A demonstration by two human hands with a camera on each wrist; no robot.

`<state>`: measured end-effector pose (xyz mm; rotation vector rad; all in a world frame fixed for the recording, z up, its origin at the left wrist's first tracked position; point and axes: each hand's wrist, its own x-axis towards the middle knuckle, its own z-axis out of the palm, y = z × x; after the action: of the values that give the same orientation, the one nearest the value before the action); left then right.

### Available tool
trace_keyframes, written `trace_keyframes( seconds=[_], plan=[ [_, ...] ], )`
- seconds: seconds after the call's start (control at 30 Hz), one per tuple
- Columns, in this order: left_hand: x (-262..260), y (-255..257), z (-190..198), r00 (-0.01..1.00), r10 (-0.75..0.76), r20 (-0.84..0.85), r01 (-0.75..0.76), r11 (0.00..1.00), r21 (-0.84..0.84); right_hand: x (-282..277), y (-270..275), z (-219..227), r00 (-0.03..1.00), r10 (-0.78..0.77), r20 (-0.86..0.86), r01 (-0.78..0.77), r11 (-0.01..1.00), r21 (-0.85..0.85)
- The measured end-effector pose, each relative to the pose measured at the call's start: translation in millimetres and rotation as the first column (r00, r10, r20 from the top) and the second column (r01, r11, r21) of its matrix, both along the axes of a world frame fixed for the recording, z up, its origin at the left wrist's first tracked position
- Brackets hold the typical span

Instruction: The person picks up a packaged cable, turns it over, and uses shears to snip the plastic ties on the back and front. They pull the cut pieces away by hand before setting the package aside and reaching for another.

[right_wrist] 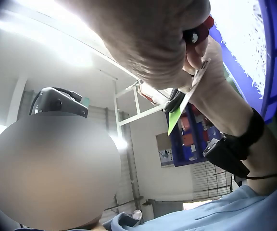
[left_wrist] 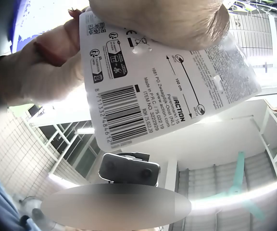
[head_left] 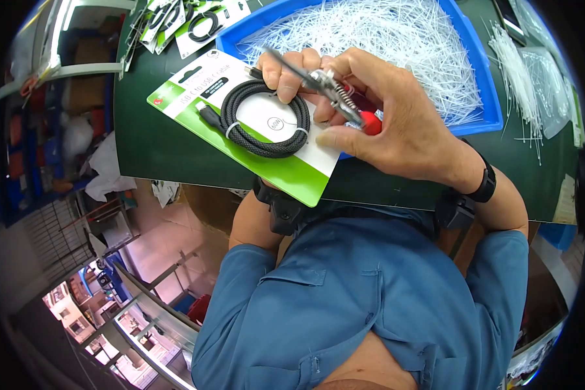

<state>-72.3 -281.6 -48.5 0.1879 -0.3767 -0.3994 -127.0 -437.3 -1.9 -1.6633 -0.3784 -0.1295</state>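
Note:
My left hand [head_left: 291, 75] grips the upper edge of a white and green cable card [head_left: 299, 185], fingers over its front. A coiled black braided USB-C cable [head_left: 266, 151] lies on the card, held by white ties. In the left wrist view the card's printed back [left_wrist: 162, 96] shows a barcode. My right hand [head_left: 403, 123] holds small red-handled cutting pliers [head_left: 337, 96] close over the coil's upper right side. Their metal head points up and left, and a spring shows between the handles. In the right wrist view, the red handle [right_wrist: 209, 22] sticks out of my right hand.
Behind the hands, a blue tray [head_left: 494, 97] holds a heap of white plastic ties [head_left: 396, 39]. More carded cables [head_left: 205, 26] lie at the back left of the dark green table [head_left: 149, 153]. Loose ties [head_left: 517, 78] and clear plastic bags [head_left: 546, 91] lie at right.

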Motion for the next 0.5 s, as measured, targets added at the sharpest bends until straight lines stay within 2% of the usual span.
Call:
trace_keyframes(
  seconds=[0.03, 0.1, 0.2, 0.27, 0.33, 0.5],
  plan=[
    [-2.2, -1.7, 6.1, 0.999, -0.035, -0.023, 0.035, 0.999, -0.007, 0.7, -1.4, 0.8, 1.000, -0.002, -0.004, 0.002, 1.000, -0.001],
    [-1.9, -4.0, 5.8, 0.996, -0.072, -0.049, 0.071, 0.997, -0.022, 2.7, -5.2, 2.3, 0.997, -0.009, 0.076, 0.018, 0.993, -0.115],
    [3.5, -4.1, -8.0, 0.998, -0.054, 0.032, 0.052, 0.998, 0.042, 3.6, -7.9, 3.7, 0.994, -0.005, 0.109, 0.026, 0.981, -0.194],
    [10.6, -6.0, -19.9, 0.996, -0.055, 0.069, 0.054, 0.998, 0.018, 4.6, -9.2, 4.3, 0.994, -0.007, 0.113, 0.033, 0.973, -0.229],
    [15.9, -7.9, -26.5, 0.987, -0.056, 0.150, 0.060, 0.998, -0.022, 5.2, -9.0, 2.1, 0.993, -0.007, 0.117, 0.034, 0.974, -0.225],
    [15.9, -6.6, -30.5, 0.992, -0.090, 0.085, 0.096, 0.993, -0.063, 7.4, -6.6, -2.5, 0.987, -0.012, 0.162, 0.045, 0.979, -0.198]
  ],
)
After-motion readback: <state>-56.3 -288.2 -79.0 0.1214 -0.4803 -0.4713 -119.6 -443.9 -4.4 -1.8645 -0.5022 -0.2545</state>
